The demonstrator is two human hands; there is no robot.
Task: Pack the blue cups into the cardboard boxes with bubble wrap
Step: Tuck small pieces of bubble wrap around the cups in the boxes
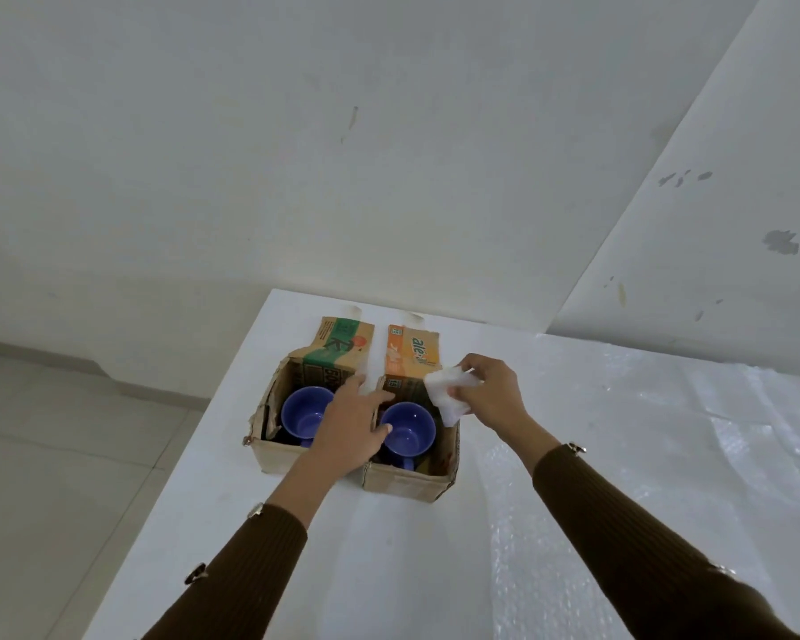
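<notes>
Two small open brown cardboard boxes stand side by side on the white table at the middle of the frame, their inner walls touching. The left cardboard box holds one round blue cup, and the right cardboard box holds a second blue cup. Both cups sit upright, mouths up, handles pointing to the lower edge of the frame. The left hand lies over the shared walls with its fingers nearly straight, gripping nothing, its thumb at the second cup's rim. The right hand pinches a folded white wad of bubble wrap above the right box's far right corner. A clear bubble wrap sheet is spread over the table at the right of the frame. The right box's raised orange flap reads "ale"; the left box's green flap carries print too blurred to read. Grey floor tiles fill the lower left.
</notes>
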